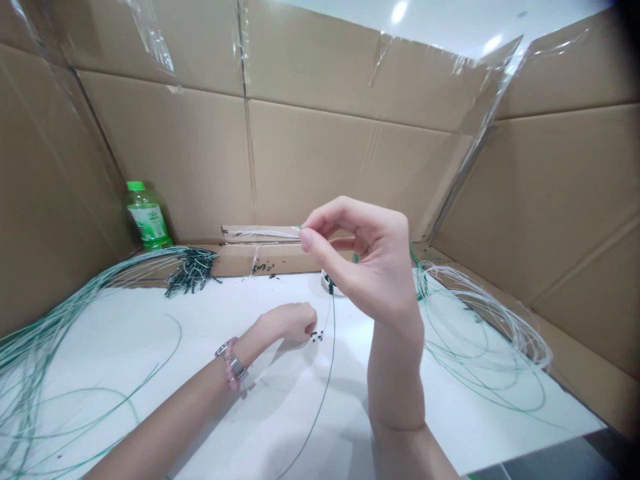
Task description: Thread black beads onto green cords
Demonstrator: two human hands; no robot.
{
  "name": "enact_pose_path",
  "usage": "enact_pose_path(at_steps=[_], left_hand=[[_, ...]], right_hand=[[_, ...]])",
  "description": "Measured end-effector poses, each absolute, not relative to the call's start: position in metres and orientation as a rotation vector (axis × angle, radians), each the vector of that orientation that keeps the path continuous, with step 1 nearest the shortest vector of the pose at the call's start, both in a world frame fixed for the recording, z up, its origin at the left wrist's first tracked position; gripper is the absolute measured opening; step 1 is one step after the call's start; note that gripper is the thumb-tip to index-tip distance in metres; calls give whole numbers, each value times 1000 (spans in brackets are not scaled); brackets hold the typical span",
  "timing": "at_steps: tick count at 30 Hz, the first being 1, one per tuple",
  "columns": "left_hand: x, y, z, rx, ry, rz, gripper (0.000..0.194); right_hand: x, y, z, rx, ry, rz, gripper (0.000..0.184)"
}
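Note:
Raised in the middle of the head view, my right hand (373, 257) has thumb and index finger pinched together. A tiny greenish bit shows at their tips, too small to name. My left hand (296, 321) is low over the white board (280, 413), fingers curled closed; whatever is in them is hidden. Right beside its fingertips lie several small black pieces (317, 337). A dark thin wire (330, 373) runs from a small black part (331, 288) at a white round object (325, 279), partly hidden behind my right hand, toward the front edge.
Green and white wires (95, 280) with black ends (193, 270) spread along the left. Coiled wires (500, 320) lie at right. A green bottle (149, 217) stands back left. White strands (270, 233) and black bits (263, 265) lie by the cardboard wall (310, 153).

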State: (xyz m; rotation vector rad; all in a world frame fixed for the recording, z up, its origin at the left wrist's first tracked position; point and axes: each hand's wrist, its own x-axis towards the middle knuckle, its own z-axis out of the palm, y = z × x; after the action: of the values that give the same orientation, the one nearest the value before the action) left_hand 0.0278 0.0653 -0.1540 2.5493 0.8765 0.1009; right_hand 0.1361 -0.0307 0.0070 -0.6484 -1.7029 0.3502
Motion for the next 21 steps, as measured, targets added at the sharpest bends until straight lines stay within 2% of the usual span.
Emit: enact_pose_path(at_steps=[2, 5, 8, 11, 14, 21], left_hand=[[22, 68, -141, 2521, 843, 223, 4], [8, 72, -108, 2447, 812, 543, 13], [-7, 67, -72, 2171, 723, 1155, 20], [-13, 49, -45, 1657, 358, 1611, 14], [-11, 28, -31, 1425, 100, 1589, 10], [-8, 8, -23, 1356, 25, 1492, 8]], right_hand=[[136, -31, 7, -643, -1703, 343, 8], [138, -31, 7, -638, -1702, 324, 8], [138, -33, 6, -649, -1714, 294, 8], [136, -35, 5, -666, -1723, 246, 9], [130, -36, 4, -667, -1716, 201, 7], [122, -41, 0, -602, -1705, 183, 12]])
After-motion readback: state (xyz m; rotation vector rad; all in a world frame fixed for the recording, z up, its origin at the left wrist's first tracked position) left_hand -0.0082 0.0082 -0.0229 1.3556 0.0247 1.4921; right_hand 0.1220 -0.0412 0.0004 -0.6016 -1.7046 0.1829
